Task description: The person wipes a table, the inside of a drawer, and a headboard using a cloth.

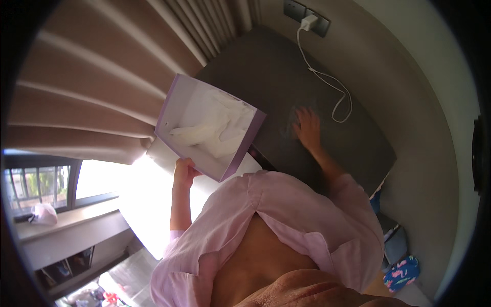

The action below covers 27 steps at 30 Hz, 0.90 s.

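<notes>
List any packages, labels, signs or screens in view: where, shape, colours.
Paper bag: held up by the left hand at its lower edge, open, boxy, lilac outside, white inside, crumpled white paper in it.
Plastic bag: on the window ledge, far left, small, white, crumpled.
No labels, signs or screens can be made out.

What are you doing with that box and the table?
The left hand holds up a pale purple box by its lower edge, with its open side facing up. White crumpled paper lies inside it. The right hand lies flat, fingers spread, on a dark grey table. A white cable runs across the table from a plug in the wall socket. Striped curtains hang to the left.
</notes>
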Tool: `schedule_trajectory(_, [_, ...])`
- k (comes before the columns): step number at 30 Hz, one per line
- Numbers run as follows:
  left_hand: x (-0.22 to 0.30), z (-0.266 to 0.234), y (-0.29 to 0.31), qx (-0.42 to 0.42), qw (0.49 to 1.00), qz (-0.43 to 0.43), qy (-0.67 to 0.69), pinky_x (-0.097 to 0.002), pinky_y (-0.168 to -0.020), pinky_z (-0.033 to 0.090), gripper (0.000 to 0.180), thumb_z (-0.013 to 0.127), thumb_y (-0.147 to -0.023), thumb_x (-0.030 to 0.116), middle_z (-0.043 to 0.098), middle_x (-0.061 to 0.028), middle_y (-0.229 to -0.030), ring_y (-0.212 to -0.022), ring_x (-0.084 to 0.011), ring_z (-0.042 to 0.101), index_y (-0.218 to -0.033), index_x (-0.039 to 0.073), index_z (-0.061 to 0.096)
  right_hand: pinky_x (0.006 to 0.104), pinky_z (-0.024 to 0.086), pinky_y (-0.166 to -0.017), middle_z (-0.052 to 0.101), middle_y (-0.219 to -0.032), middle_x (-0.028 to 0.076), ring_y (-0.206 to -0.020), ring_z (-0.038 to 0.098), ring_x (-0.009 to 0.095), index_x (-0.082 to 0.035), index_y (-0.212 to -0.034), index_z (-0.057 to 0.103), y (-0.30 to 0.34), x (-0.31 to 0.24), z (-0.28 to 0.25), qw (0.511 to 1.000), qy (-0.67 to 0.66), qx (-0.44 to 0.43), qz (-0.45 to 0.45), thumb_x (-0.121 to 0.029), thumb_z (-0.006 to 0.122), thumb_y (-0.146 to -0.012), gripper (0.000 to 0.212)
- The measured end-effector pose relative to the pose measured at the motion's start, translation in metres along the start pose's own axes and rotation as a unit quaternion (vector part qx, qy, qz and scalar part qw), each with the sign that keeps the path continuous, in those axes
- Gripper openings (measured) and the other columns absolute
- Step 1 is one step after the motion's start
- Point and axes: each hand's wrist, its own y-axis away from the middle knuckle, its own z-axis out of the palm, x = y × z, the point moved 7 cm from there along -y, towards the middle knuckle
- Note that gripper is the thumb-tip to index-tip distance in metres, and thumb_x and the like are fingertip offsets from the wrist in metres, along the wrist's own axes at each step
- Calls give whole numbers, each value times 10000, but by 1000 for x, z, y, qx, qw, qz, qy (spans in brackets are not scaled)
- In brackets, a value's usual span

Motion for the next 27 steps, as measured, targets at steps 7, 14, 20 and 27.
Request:
schedule_trajectory(7, [-29,-63,34,93,994,17,58,-423,-504,547,333,396,-599,6,560,-195,-755,-604,-315,594,-884,-153,465,467,356,-850,479,-1125,111,-1027,449,324,-79,-1111,488,-162,49,109,976,132,158,-71,-289,567,-765,412])
schedule_trajectory(14, [-80,-98,91,255,956,-19,143,-414,-488,533,255,382,-620,16,548,-181,-757,-576,-295,575,-822,-105,481,502,348,-866,463,-1192,134,-1073,444,326,-103,-1165,481,-322,38,225,980,184,-62,-43,-426,434,-829,468])
schedule_trajectory(20, [-102,-113,118,327,922,-68,194,-435,-519,529,224,393,-621,45,543,-162,-758,-639,-294,579,-795,-63,483,540,248,-934,421,-1246,146,-1149,376,346,-109,-1187,462,-309,-98,232,992,41,-54,-108,-545,437,-786,593])
schedule_trajectory(27, [-51,-83,59,205,949,-46,236,-507,-759,489,496,370,-609,3,494,-213,-1046,-972,-361,510,-1093,-104,392,498,268,-928,460,-1156,100,-1109,400,305,-135,-1112,514,-222,-202,204,947,-112,-51,-297,-550,561,-690,594])
